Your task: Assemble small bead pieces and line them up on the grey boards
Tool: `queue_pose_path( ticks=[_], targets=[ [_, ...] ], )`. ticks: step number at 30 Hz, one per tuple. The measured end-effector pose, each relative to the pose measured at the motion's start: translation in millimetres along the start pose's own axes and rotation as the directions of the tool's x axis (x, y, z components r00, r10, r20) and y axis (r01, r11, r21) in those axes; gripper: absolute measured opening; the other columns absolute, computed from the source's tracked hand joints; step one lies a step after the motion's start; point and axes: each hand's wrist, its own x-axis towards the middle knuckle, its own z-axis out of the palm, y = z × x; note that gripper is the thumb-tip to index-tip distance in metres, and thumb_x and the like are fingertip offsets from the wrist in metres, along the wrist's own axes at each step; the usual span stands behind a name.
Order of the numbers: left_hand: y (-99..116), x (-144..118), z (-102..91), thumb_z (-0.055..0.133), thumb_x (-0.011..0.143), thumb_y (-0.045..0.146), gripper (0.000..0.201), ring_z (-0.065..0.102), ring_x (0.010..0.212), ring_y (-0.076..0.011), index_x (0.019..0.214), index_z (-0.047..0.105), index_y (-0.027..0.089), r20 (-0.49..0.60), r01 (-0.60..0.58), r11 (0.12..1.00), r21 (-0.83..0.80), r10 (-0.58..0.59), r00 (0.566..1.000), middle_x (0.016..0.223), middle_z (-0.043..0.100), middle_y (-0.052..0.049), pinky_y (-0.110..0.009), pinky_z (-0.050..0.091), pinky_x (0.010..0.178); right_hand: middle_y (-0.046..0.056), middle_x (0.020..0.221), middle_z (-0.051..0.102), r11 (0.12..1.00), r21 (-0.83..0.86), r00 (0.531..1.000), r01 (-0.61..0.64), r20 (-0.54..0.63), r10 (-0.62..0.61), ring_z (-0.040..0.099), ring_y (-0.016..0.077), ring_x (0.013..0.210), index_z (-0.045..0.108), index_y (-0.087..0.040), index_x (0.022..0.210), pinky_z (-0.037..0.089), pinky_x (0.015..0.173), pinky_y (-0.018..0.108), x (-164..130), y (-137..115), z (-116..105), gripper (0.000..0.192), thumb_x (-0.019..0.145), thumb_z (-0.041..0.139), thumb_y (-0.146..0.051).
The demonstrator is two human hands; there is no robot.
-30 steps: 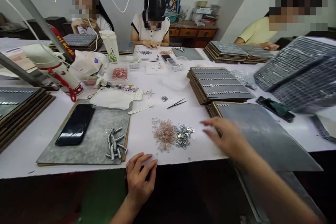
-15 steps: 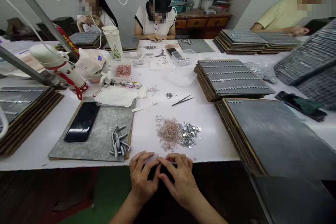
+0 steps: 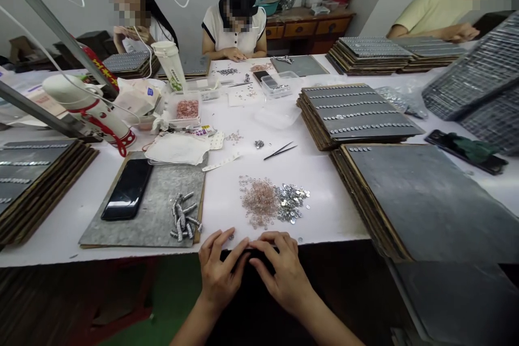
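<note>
Hands: left (image 3: 219, 273) and right (image 3: 284, 270) met at bench (image 3: 73, 227) edge, grip unclear | pink beads (image 3: 261, 203) near.

Visible body parts: two hands and both forearms, entering from the lower edge of the head view.

Left hand (image 3: 219, 273): bare. No glove, ring or finger cover is visible. The wrist behind it carries no watch, band or strap.

Right hand (image 3: 286, 275): bare. No glove or ring is visible on the upper surface. The wrist carries no band.

Forearms: both are uncovered along the full visible length behind the hands. No cuff or sleeve edge shows before the frame edge.

Fingernails: short and apparently unpainted, though they are too small in this view to confirm.

No other part of the wearer's body or clothing can be identified.
</note>
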Motion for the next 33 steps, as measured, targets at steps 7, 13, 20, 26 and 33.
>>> queue_pose_path(
  ticks=[7,13,20,26,33],
  targets=[
    [-0.4,-4.1,-3.7,0.067,0.081,0.005,0.027,0.051,0.105,-0.0257,0.096,0.074,0.026,-0.055,-0.023,0.993,-0.118,0.017,0.998,0.105,0.064,-0.007,-0.04,0.045,0.088,0.008,0.113,0.056,1.0,-0.03,1.0,0.004,0.017,-0.003,0.05,0.023,0.103,0.054,-0.026,0.126,0.042,0.086,0.039,-0.1,1.9,-5.9,0.039,0.089,0.059,-0.035],
    [9.5,-3.9,-11.5,0.067,0.083,0.009,0.025,0.049,0.101,-0.0237,0.094,0.074,0.03,-0.026,0.013,0.963,-0.269,-0.021,0.999,0.102,0.062,-0.005,-0.04,0.043,0.087,0.005,0.107,0.057,0.992,0.118,0.996,0.034,0.077,-0.043,0.05,0.0213,0.102,0.062,-0.03,0.111,0.041,0.085,0.037,-4.1,-5.3,-14.2,0.022,0.089,0.059,-0.032],
    [13.5,-5.0,-19.8,0.065,0.084,0.007,0.026,0.05,0.093,-0.0209,0.092,0.074,0.031,-0.01,0.05,0.923,-0.381,-0.059,0.998,0.094,0.062,-0.004,-0.037,0.046,0.08,0.002,0.096,0.058,0.971,0.238,1.0,0.01,0.0,-0.011,0.051,0.018,0.093,0.065,-0.027,0.084,0.041,0.082,0.034,-11.1,3.1,-16.0,0.01,0.088,0.058,-0.02],
    [13.0,-7.8,-23.9,0.065,0.083,0.006,0.026,0.051,0.089,-0.0202,0.088,0.075,0.029,-0.028,0.067,0.909,-0.412,-0.086,0.996,0.09,0.064,-0.004,-0.037,0.046,0.079,0.002,0.095,0.057,0.987,0.113,0.974,-0.113,-0.186,0.133,0.05,0.0189,0.093,0.063,-0.025,0.084,0.037,0.081,0.036,-15.0,8.0,-18.0,0.013,0.092,0.052,-0.026],
    [17.2,-8.7,-27.1,0.065,0.085,0.014,0.02,0.052,0.087,-0.02,0.085,0.076,0.031,-0.058,0.07,0.935,-0.347,-0.096,0.994,0.086,0.065,-0.004,-0.036,0.049,0.077,0.003,0.102,0.057,0.997,-0.001,0.997,0.075,-0.021,-0.075,0.052,0.0209,0.095,0.066,-0.029,0.1,0.037,0.08,0.037,-18.2,-10.2,-17.5,0.017,0.088,0.056,-0.038]
  ],
)
